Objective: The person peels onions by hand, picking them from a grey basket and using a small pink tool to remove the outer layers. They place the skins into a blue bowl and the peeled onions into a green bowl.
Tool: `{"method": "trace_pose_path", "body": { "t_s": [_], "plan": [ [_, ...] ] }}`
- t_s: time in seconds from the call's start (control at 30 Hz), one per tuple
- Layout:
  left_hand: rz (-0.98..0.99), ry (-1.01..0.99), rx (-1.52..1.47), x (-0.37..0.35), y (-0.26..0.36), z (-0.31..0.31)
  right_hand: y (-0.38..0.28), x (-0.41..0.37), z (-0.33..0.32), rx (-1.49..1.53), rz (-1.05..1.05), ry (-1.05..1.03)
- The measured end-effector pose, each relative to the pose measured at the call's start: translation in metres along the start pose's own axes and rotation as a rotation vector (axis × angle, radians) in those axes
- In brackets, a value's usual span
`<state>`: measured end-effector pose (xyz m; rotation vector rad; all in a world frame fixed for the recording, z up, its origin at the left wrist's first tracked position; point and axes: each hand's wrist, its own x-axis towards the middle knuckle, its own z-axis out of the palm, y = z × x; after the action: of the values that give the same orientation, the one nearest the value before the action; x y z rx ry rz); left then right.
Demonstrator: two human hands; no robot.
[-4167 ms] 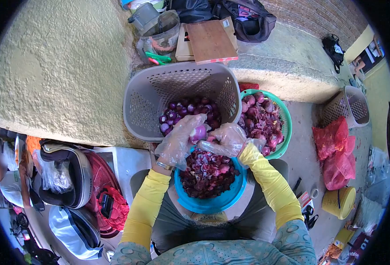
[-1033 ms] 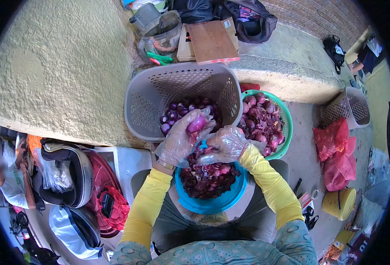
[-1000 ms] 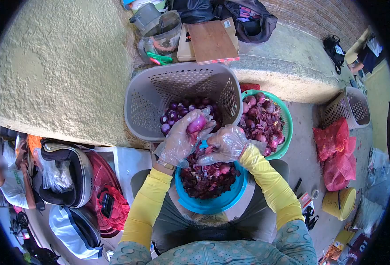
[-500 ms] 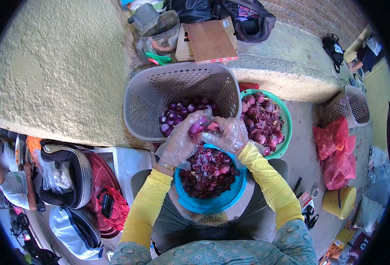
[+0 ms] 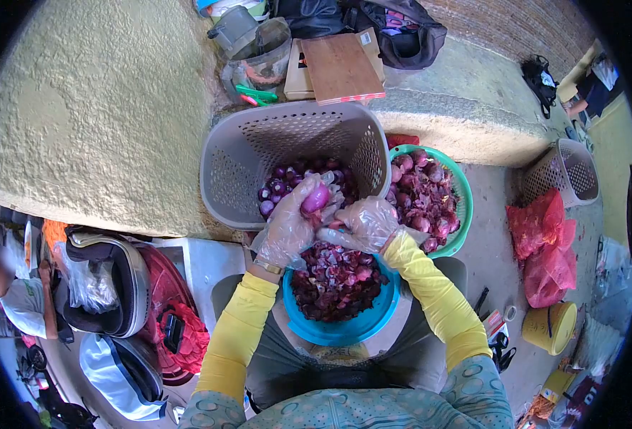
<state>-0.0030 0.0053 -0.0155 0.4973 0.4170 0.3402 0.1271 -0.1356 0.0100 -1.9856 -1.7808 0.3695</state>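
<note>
My left hand (image 5: 292, 225), in a clear plastic glove, holds a peeled purple onion (image 5: 315, 199) over the near edge of the grey basket (image 5: 223, 171). Close on its right, my gloved right hand (image 5: 368, 223) has its fingers pinched together; something small and reddish shows at the fingertips, too small to name. Peeled onions (image 5: 277, 187) lie in the bottom of the basket. Below my hands, a blue basin (image 5: 337, 333) holds dark red onion skins (image 5: 334, 286). To the right, unpeeled onions (image 5: 430, 193) and loose skins fill a green basket (image 5: 466, 189).
Boxes with a brown board (image 5: 341, 68) stand behind the basket, beside a black bag (image 5: 409, 43). Red mesh bags (image 5: 545, 243) and a yellow bucket (image 5: 550, 325) are at the right. A person (image 5: 26, 300) is at the far left, another (image 5: 595, 89) at the far right.
My hands have moved slightly apart. The onion now sits higher in my left hand, its smooth purple surface exposed, and my right hand has shifted a little down and left.
</note>
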Motion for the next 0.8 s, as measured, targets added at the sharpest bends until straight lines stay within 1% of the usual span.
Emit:
{"method": "trace_pose_path", "body": {
  "t_s": [0.03, 0.1, 0.13, 0.17, 0.23, 0.27, 0.3, 0.33, 0.37, 0.43, 0.47, 0.5, 0.53, 0.57, 0.6, 0.67, 0.7, 0.77, 0.8],
  "plan": [
    [0.0, 0.0, 0.0, 0.0, 0.001, -0.001, 0.003, -0.001, 0.002, 0.0, 0.0, 0.0],
    [-0.011, 0.053, 0.006, -0.001, 0.003, 0.0, 0.007, -0.001, 0.004, 0.016, -0.133, -0.079],
    [-0.011, 0.053, 0.006, 0.001, 0.003, -0.004, 0.006, -0.003, 0.002, -0.027, -0.117, -0.132],
    [-0.005, 0.038, 0.007, 0.004, 0.002, -0.01, 0.004, -0.003, 0.0, -0.026, -0.117, -0.132],
    [0.0, 0.024, 0.008, 0.004, 0.003, -0.01, 0.001, -0.001, -0.007, -0.128, -0.064, -0.323],
    [-0.019, 0.018, 0.068, 0.003, 0.004, -0.011, 0.0, -0.001, -0.01, -0.127, -0.064, -0.324],
    [-0.037, 0.013, 0.128, 0.001, 0.005, -0.008, 0.0, -0.002, -0.012, -0.045, -0.042, -0.23],
    [-0.036, 0.014, 0.127, 0.0, 0.005, -0.007, 0.0, -0.001, -0.013, 0.036, -0.021, -0.135],
    [-0.051, 0.015, 0.139, -0.002, 0.004, -0.005, 0.0, -0.001, -0.012, 0.038, -0.022, -0.136],
    [-0.064, 0.016, 0.151, -0.007, 0.003, 0.007, 0.004, 0.0, -0.005, 0.243, 0.069, 0.174],
    [-0.057, 0.007, 0.18, -0.011, 0.003, 0.014, 0.007, -0.002, 0.001, 0.339, 0.116, 0.25],
    [-0.05, -0.003, 0.21, -0.013, 0.003, 0.019, 0.007, -0.002, 0.003, 0.338, 0.116, 0.251],
    [-0.05, -0.005, 0.21, -0.01, 0.001, 0.015, 0.006, -0.002, 0.004, 0.369, 0.186, 0.291],
    [-0.09, -0.021, 0.121, -0.005, -0.002, 0.008, 0.006, -0.001, 0.006, 0.4, 0.256, 0.331],
    [-0.13, -0.036, 0.033, -0.004, -0.003, 0.008, 0.008, -0.001, 0.012, 0.4, 0.258, 0.331],
    [-0.127, -0.029, -0.009, -0.003, -0.004, 0.007, 0.013, 0.002, 0.024, 0.648, 0.214, 0.4],
    [-0.124, -0.02, -0.052, -0.003, -0.004, 0.008, 0.011, 0.003, 0.027, 0.648, 0.215, 0.401],
    [-0.109, -0.036, -0.032, -0.003, -0.005, 0.007, 0.006, 0.003, 0.032, 0.783, 0.307, 0.345],
    [-0.091, -0.052, -0.012, -0.004, -0.004, 0.008, 0.002, 0.004, 0.029, 0.783, 0.307, 0.346]
  ]
}}
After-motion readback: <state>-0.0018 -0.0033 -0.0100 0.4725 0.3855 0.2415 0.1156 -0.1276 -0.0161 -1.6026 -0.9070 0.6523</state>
